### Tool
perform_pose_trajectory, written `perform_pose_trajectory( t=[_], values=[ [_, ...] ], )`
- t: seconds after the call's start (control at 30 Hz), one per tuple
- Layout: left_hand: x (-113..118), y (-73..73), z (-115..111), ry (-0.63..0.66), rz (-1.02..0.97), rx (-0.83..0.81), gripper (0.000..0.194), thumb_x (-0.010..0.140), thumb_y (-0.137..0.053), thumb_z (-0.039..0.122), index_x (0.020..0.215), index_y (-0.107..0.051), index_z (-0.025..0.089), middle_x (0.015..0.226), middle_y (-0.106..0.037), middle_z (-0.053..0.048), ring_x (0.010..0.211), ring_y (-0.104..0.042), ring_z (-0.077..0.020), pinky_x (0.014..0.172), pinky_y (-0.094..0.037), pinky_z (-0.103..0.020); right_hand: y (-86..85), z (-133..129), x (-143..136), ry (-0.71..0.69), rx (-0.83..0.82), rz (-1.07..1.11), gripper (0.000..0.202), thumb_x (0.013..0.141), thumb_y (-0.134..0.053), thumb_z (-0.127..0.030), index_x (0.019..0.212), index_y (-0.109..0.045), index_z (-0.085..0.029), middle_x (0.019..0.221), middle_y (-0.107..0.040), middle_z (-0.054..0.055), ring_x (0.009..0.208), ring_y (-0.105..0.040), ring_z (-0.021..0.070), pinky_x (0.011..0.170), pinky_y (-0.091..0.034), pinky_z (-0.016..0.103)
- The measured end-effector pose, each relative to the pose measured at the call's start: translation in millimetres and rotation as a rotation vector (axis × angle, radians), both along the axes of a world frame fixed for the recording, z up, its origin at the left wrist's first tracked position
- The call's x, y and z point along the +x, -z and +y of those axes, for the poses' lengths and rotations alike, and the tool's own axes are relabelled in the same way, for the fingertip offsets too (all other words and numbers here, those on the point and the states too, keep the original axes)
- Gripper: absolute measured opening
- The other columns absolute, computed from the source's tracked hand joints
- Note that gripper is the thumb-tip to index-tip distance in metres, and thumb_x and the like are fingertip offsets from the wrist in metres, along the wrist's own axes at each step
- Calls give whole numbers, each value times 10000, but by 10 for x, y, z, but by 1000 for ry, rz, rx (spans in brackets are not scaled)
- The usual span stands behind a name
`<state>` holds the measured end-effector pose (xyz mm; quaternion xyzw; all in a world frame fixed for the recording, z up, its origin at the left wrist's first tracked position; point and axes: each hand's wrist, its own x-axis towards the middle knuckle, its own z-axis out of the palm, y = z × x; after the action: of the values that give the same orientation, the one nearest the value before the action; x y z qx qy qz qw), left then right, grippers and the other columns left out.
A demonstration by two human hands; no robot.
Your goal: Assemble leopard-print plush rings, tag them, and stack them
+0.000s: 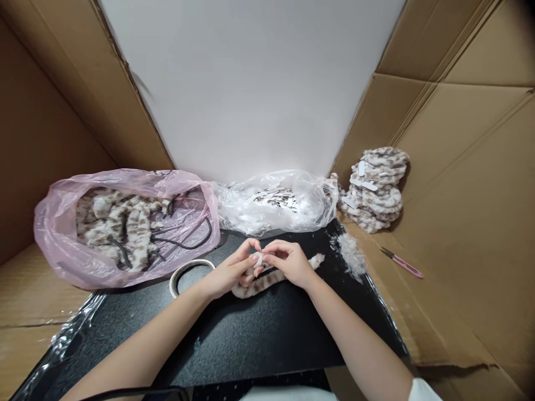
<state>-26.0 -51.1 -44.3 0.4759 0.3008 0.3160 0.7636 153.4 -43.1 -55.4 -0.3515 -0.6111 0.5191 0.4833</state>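
Both the left hand and the right hand come together near the middle of the desk, thumbs and fingertips pinching the pale, fluffy end of a furry strip. Brown bands cross this strip; its lower part curves beneath the hands on the black desk top, and its far tip pokes out beyond the right wrist. Fingers cover exactly how the pinched end is folded. Just beside the left wrist lies a roll of tape, flat on the desk and partly under the rim of an open pink plastic bag. Inside that bag are more furry pieces and a dark cord. Touching it on the right, a clear plastic bag holds small white and dark bits, too jumbled to make out. Farther right, a stack of banded furry strips with white tags leans near the cardboard wall. A tuft of white fluff sits at the desk's right edge, and a pink-handled tool lies on the cardboard beyond it.
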Motion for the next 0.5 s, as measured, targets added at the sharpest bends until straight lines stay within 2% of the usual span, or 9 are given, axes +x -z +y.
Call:
perform_pose_trajectory(
  t=[0.17, 0.33, 0.4, 0.5],
  values=[
    [15, 60, 15, 5, -136, -122, 221, 809, -638, 320, 798, -479, 167, 629, -451, 65, 390, -254, -1, 406, -204, -143, -3, 61, 21, -41, -110, 39, 294, 670, -773, -442, 792, -721, -180, 767, -692, 18, 710, -645, 152, 685, -544, 293],
    [-27, 53, 70, 39, -161, -165, 111, 730, -616, 207, 734, -542, 125, 634, -471, 30, 397, -336, -19, 427, -210, -167, -75, 138, 55, -163, -196, -23, 262, 662, -788, -374, 795, -712, -162, 739, -694, 20, 677, -646, 145, 682, -521, 285],
    [-29, 54, 77, 46, -145, -150, 106, 711, -601, 200, 683, -547, 112, 622, -449, 28, 410, -329, -23, 435, -192, -175, -124, 164, 72, -187, -192, -102, 233, 680, -771, -351, 797, -711, -159, 718, -686, 20, 655, -632, 141, 665, -504, 280],
    [9, 73, 60, 78, -78, -112, 114, 665, -566, 210, 629, -558, 102, 609, -434, 21, 431, -313, -35, 445, -172, -189, -217, 205, 93, -124, -107, -218, 192, 712, -735, -327, 815, -706, -168, 755, -680, 24, 668, -611, 142, 644, -482, 273]
  ],
)
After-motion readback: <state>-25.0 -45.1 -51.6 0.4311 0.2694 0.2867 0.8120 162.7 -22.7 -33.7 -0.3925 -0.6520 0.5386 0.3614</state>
